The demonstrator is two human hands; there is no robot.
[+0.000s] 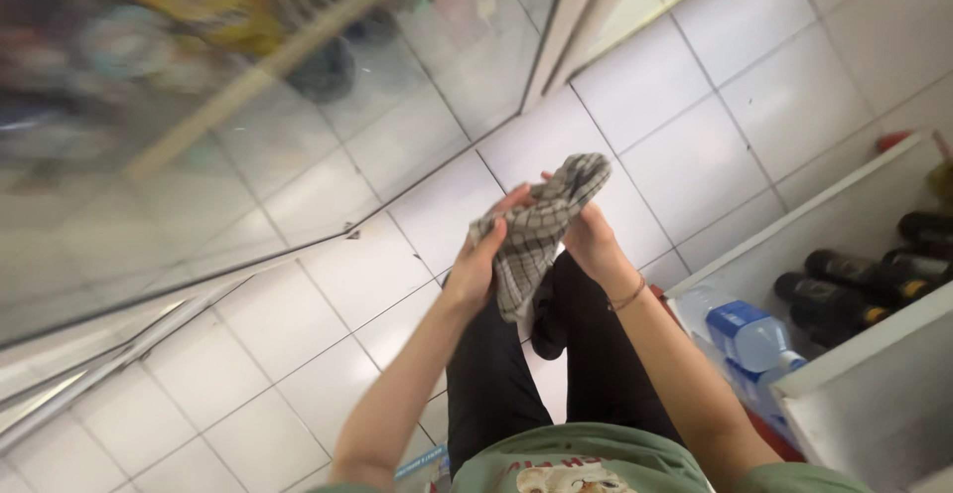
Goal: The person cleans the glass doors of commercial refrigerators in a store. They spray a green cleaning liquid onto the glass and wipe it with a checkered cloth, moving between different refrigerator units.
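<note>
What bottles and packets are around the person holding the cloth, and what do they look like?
Dark bottles: lying in a row on the white shelf at right, black with gold bands.
Water bottles: below the shelf edge, clear plastic with blue labels.
Yellow packets: behind the glass door at top left, too blurred to tell more.
Checked cloth: grey and white, held by left hand and right hand.
</note>
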